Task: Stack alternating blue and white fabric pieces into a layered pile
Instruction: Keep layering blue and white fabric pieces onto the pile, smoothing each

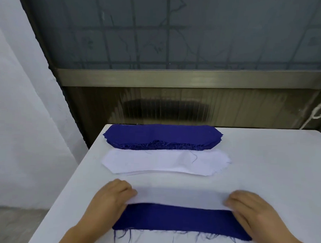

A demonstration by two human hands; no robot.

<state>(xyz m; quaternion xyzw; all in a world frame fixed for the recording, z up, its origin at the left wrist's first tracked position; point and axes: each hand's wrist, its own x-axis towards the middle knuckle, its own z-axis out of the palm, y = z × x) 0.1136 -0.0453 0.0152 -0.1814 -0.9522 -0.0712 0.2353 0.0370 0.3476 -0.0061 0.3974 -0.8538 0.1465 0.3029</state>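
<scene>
left hand (pixel 113 198) pinches white piece (pixel 180 197) end | right hand (pixel 247 206) pinches other end

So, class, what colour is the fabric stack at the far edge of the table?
Dark blue fabric stack, clearest in the head view.

Both forearms reach forward; the left hand (pixel 110 199) and right hand (pixel 251 210) lie knuckles-up, fingers curled, pinching opposite ends of a white fabric strip (pixel 180 197).
</scene>
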